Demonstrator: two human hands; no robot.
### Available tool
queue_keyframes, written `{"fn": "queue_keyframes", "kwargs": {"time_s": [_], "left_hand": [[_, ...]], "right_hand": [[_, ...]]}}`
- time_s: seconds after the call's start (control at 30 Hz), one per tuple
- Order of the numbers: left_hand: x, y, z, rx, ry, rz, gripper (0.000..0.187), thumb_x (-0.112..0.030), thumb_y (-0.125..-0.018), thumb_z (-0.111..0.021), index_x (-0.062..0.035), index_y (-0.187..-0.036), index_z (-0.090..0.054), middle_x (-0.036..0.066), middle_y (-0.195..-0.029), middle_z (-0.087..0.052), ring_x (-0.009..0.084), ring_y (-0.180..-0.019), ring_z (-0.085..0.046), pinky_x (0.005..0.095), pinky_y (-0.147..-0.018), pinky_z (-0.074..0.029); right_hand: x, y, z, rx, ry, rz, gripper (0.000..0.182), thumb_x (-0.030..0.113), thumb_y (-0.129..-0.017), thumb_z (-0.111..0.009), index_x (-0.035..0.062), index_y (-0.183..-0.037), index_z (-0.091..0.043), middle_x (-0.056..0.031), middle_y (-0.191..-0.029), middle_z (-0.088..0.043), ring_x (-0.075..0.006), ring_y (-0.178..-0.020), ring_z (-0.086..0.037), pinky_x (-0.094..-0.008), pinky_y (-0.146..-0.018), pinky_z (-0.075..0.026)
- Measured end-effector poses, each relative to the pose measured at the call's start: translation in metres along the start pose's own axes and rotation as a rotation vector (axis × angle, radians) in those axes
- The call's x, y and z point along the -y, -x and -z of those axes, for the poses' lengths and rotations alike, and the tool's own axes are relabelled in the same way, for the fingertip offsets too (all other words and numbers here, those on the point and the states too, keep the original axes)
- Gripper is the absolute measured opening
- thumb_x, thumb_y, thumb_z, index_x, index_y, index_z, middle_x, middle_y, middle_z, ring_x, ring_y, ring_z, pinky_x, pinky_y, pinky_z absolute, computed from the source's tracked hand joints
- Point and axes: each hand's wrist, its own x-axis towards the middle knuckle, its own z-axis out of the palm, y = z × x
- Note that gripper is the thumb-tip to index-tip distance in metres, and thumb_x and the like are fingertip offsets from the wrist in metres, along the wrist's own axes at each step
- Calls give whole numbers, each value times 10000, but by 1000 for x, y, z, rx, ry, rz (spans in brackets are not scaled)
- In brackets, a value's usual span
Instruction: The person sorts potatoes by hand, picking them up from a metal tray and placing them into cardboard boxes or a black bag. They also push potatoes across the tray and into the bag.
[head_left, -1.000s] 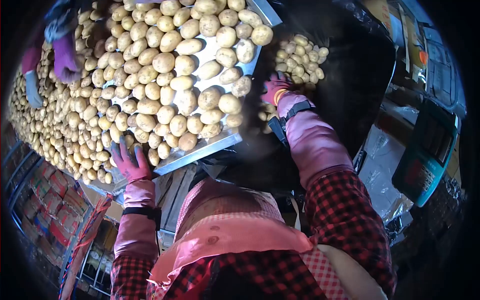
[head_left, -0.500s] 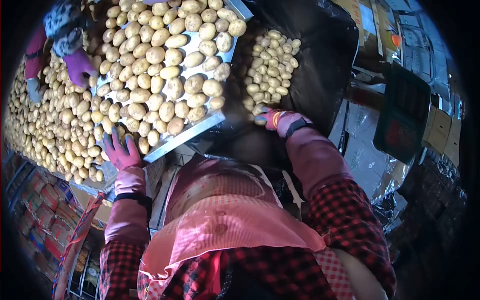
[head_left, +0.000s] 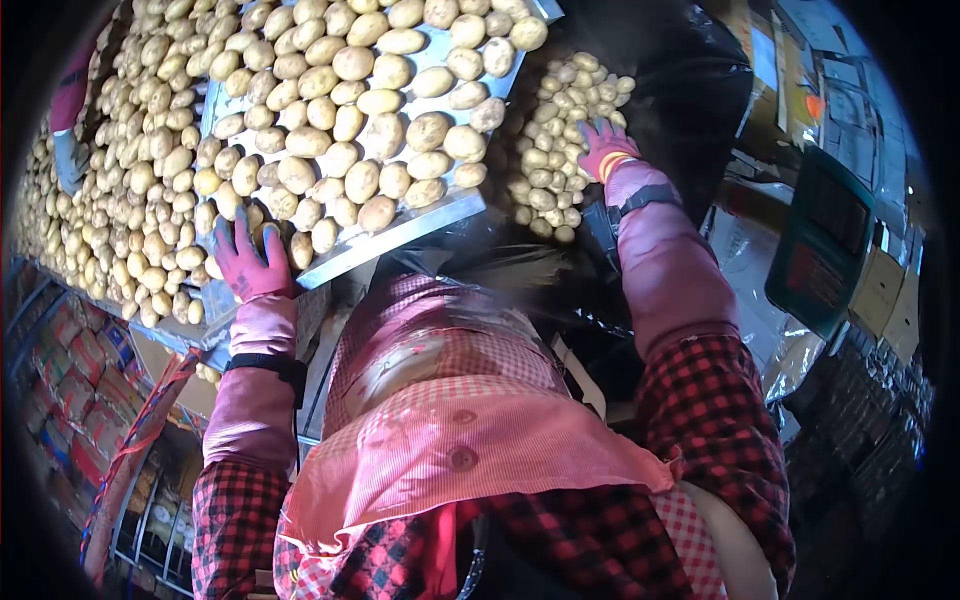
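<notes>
Many potatoes [head_left: 310, 142] lie spread over a metal tray [head_left: 400, 232] at the upper left. My left hand [head_left: 248, 262], in a pink glove with grey fingertips, rests with spread fingers against potatoes at the tray's near left corner and grips none. To the right, a heap of smaller potatoes [head_left: 552, 150] sits in a black plastic liner [head_left: 690, 80]. My right hand [head_left: 606, 150], gloved in pink, lies on the right side of this heap, fingers apart, with no potato visibly held.
Another person's gloved hand [head_left: 70, 160] is over the potatoes at the far left. A dark green object [head_left: 822, 240] stands at the right beside cardboard boxes [head_left: 882, 295]. A red post [head_left: 140, 450] rises at the lower left.
My right hand has moved up from the heap's near end onto its right side and opened. My left hand stays by the tray corner. The other person's purple glove has left the view.
</notes>
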Motion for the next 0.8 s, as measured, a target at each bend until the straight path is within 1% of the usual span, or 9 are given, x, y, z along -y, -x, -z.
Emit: {"fn": "queue_keyframes", "kwargs": {"time_s": [0.07, 0.17, 0.2, 0.27, 0.4, 0.47, 0.63, 0.7, 0.8], "left_hand": [[-2, -2, 1, -18, 19, -4, 622, -334, -855, -649, -147, -1422, -477, 270, -1447, -395, 466, -1297, -388, 546, -1085, -299], [2, -1, 0, -9, 34, 2, 603, -303, -855, -650, -139, -1413, -488, 268, -1444, -397, 461, -1305, -385, 542, -1090, -295], [3, 0, -1, -3, 46, -1, 601, -297, -855, -649, -139, -1412, -488, 267, -1444, -397, 460, -1308, -383, 541, -1092, -293], [2, -1, -1, 7, 48, 3, 605, -289, -856, -645, -141, -1419, -480, 264, -1445, -398, 459, -1325, -368, 537, -1099, -287], [0, -1, 1, 20, 54, 2, 605, -288, -856, -638, -141, -1420, -477, 263, -1445, -399, 457, -1332, -361, 538, -1102, -283], [0, -5, -1, 13, 35, 9, 597, -287, -857, -632, -143, -1416, -483, 266, -1448, -394, 460, -1326, -363, 538, -1102, -284], [-1, 0, 2, 20, 48, 7, 597, -306, -858, -629, -146, -1414, -485, 270, -1441, -395, 461, -1302, -380, 538, -1089, -298], [-2, -1, 4, 21, 41, 25, 594, -303, -858, -630, -150, -1413, -486, 264, -1440, -399, 459, -1293, -387, 539, -1083, -304], [-3, 0, 4, 5, -9, 9, 588, -308, -855, -629, -136, -1402, -495, 258, -1434, -410, 462, -1276, -407, 538, -1084, -309]], "right_hand": [[16, -8, -3, -94, 68, 103, 750, 408, -788, -638, 293, -1476, -363, -120, -1551, -283, -376, -1406, -281, -517, -1122, -278], [56, -8, -14, 2, 146, 329, 687, 389, -752, -677, 356, -1404, -465, -90, -1511, -332, -348, -1383, -295, -521, -1106, -268], [72, -9, -29, 107, 223, 329, 668, 404, -731, -699, 370, -1369, -503, -75, -1510, -334, -341, -1382, -294, -548, -1107, -247], [77, 0, -69, 91, 112, 261, 624, 425, -722, -707, 374, -1324, -551, -54, -1514, -337, -336, -1383, -302, -556, -1111, -233], [49, 13, -50, 266, 234, 241, 625, 413, -731, -705, 383, -1336, -552, -19, -1556, -273, -338, -1408, -277, -549, -1133, -213], [36, 22, -53, 300, 166, 210, 599, 404, -741, -708, 400, -1321, -560, -32, -1559, -273, -323, -1408, -294, -521, -1135, -241], [-13, 7, -17, 451, -18, 244, 426, 314, -816, -685, 252, -1231, -612, -108, -1404, -432, -279, -1278, -440, -490, -998, -390], [-15, -2, 8, 395, -10, 200, 362, 277, -846, -675, 193, -1195, -633, -138, -1342, -495, -261, -1226, -498, -478, -943, -449], [-2, -9, 42, 159, 47, 75, 277, 223, -891, -661, 104, -1141, -665, -183, -1249, -591, -235, -1148, -586, -459, -860, -538]]}}
